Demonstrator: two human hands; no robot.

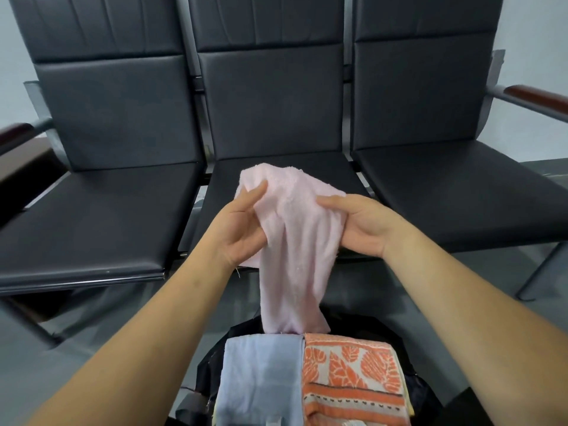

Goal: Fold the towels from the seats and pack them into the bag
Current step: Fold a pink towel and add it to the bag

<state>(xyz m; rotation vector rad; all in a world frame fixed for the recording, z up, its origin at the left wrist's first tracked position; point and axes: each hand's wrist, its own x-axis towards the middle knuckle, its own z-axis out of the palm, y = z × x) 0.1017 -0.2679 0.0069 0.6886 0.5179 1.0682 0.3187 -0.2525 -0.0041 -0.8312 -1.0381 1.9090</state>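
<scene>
A pale pink towel (292,241) hangs bunched between my two hands above the front of the middle seat (276,167). My left hand (239,226) holds its left side, thumb on top. My right hand (359,222) grips its right side. The towel's lower end dangles down to the black bag (418,392) at the bottom of the view. In the bag lie a folded light blue towel (261,373) on the left and a folded orange leaf-patterned towel (353,376) on the right.
Three black padded seats stand in a row: the left seat (92,222), the middle one and the right seat (461,204). Wooden armrests (538,98) flank the row. Grey floor (92,327) lies beneath, with a chair leg at the right.
</scene>
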